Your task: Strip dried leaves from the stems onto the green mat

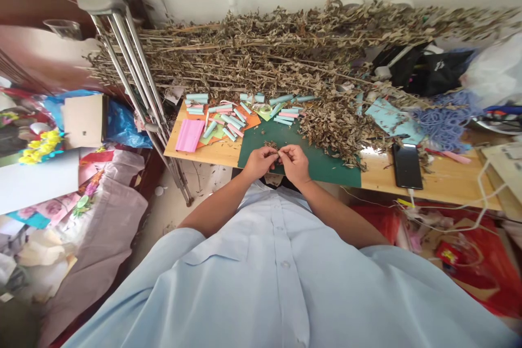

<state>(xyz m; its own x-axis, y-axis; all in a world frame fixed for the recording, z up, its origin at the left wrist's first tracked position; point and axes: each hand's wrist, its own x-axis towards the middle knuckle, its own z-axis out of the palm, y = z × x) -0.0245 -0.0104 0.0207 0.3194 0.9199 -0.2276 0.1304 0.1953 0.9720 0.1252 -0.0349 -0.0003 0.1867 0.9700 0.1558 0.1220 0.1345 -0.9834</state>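
My left hand (260, 163) and my right hand (295, 164) meet at the fingertips over the front edge of a green cutting mat (340, 169). Both are closed in a pinch; whatever lies between the fingers is too small to make out. Just beyond the fingertips is a small bit of crumbled dried leaf (270, 144). A heap of dried leaves (332, 125) covers the mat's right side. Small rolled paper tubes (232, 119) in blue and pink lie past the mat's left corner, beside a pink paper packet (190, 135).
Long dried plant stalks (244, 60) stretch along the wall. Metal crutches (138, 65) lean at the left of the wooden table (379, 176). A phone (407, 166) with a white cable (448, 207) lies at the right, near blue string (444, 119).
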